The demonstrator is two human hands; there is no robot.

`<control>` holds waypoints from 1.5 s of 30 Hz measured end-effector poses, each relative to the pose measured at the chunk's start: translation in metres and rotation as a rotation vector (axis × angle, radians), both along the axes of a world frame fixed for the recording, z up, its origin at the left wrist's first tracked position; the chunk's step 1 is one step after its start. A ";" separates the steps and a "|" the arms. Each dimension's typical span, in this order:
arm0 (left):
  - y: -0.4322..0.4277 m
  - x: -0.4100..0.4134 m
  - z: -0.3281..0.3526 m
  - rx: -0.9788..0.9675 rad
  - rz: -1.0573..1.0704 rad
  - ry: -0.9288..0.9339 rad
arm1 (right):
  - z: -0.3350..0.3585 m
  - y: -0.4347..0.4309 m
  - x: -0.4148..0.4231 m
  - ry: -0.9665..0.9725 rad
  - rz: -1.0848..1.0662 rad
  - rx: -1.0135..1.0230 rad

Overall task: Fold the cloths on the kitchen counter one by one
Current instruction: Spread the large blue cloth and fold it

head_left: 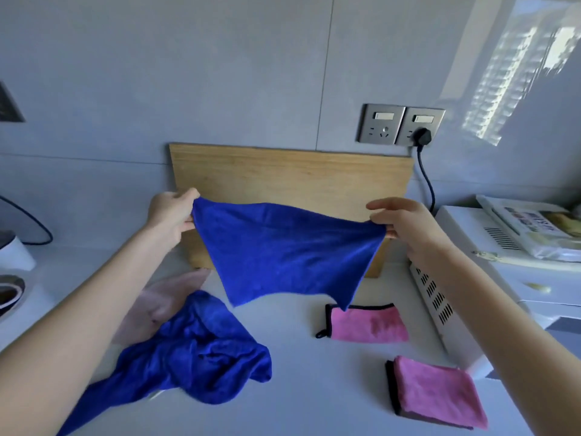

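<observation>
I hold a blue cloth (pixel 283 250) spread in the air above the counter. My left hand (pixel 171 215) pinches its upper left corner and my right hand (pixel 405 223) pinches its upper right corner. The cloth hangs down between them, its lower edge just above the counter. Below on the left lies a crumpled blue cloth (pixel 188 350), partly over a pale pink cloth (pixel 163 300). Two folded pink cloths with dark trim lie on the right: one (pixel 367 324) near the middle, one (pixel 437 391) closer to me.
A wooden cutting board (pixel 292 177) leans against the wall behind the held cloth. A white appliance (pixel 471 278) with papers on top stands at the right, plugged into a wall socket (pixel 401 125). A white object and a bowl sit at the left edge.
</observation>
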State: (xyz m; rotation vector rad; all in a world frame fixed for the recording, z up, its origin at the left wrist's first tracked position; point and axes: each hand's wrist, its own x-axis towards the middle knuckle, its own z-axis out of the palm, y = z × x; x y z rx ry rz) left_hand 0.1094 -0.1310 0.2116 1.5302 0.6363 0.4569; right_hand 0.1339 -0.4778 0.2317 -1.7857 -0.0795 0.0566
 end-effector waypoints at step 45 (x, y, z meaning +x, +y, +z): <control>-0.042 -0.052 -0.271 0.997 -0.716 0.570 | -0.293 -0.016 -0.025 0.226 0.185 -0.999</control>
